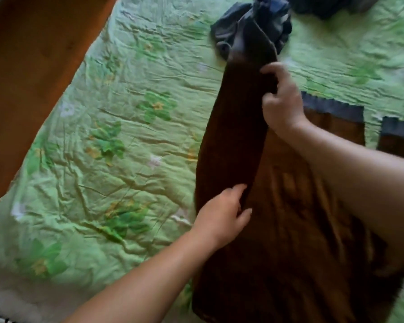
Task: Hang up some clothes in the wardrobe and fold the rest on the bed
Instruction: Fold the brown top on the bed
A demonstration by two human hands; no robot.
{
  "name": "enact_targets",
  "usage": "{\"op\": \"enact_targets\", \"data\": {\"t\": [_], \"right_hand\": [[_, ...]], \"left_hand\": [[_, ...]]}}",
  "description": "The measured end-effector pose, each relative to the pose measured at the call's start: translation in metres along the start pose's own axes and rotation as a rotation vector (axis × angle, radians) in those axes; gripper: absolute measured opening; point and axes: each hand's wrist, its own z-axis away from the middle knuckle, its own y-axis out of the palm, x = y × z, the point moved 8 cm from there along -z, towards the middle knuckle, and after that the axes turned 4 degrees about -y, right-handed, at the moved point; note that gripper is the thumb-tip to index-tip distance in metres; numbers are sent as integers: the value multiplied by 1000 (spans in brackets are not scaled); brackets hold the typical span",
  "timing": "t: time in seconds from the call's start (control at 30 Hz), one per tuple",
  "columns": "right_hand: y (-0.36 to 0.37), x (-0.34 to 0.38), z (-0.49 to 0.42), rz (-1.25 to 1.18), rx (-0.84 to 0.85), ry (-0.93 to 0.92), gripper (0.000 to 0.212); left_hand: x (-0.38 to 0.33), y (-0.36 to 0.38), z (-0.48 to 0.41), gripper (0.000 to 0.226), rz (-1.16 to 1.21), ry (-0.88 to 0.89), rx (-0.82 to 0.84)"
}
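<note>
A dark brown garment (289,229) with grey cuffs lies spread on the green flowered bedspread (117,127). One long brown sleeve (236,136) is lifted off the body of the garment and folded inward. My right hand (282,99) grips that sleeve near its grey end. My left hand (222,213) pinches the lower part of the same sleeve, where it meets the body. Another grey cuff (336,108) lies flat to the right of my right wrist.
A crumpled heap of dark grey-blue clothes (254,26) lies at the far side of the bed, with more dark cloth (324,5) at the top edge. The wooden floor (33,54) shows along the bed's left edge.
</note>
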Motion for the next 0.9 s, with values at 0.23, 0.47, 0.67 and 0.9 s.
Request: {"op": "enact_targets", "data": {"t": [0.23,0.47,0.67,0.9], "right_hand": [[23,-177,47,45,323,567,36],[36,-191,13,-179,22,606,28],[41,-185,-7,28,253,473,64],[-7,-201,35,672,416,256,65]], "left_hand": [[57,-19,-45,47,-124,-126,-359],[102,-25,-102,61,-18,-254,-110],[113,-23,-116,52,-190,-308,-57],[92,-16,-104,63,-510,-363,-125]]}}
